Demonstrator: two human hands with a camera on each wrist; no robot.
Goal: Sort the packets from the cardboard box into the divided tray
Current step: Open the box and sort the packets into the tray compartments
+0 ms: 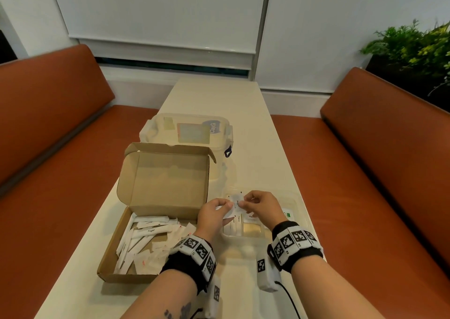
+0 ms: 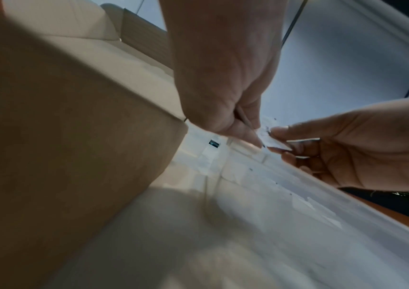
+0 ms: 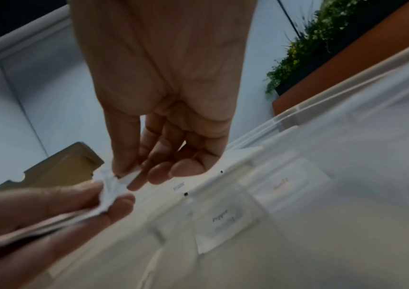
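An open cardboard box (image 1: 155,196) lies on the table, its base (image 1: 114,253) full of several white packets (image 1: 146,240). Right of it sits the clear divided tray (image 1: 295,205) with a few packets in its compartments, one marked Pepper (image 3: 223,221). Above the tray, my left hand (image 1: 214,215) and right hand (image 1: 258,207) meet. Both pinch the same small white packets (image 1: 235,200), held together between thumbs and fingers. In the left wrist view the packets (image 2: 271,139) sit between the two hands' fingertips. The right wrist view shows them crumpled (image 3: 110,187).
A clear lidded plastic container (image 1: 187,131) stands behind the box. Orange bench seats (image 1: 60,148) flank the narrow cream table (image 1: 243,104). A plant (image 1: 414,48) stands at the far right. A cable (image 1: 289,296) trails from my right wrist.
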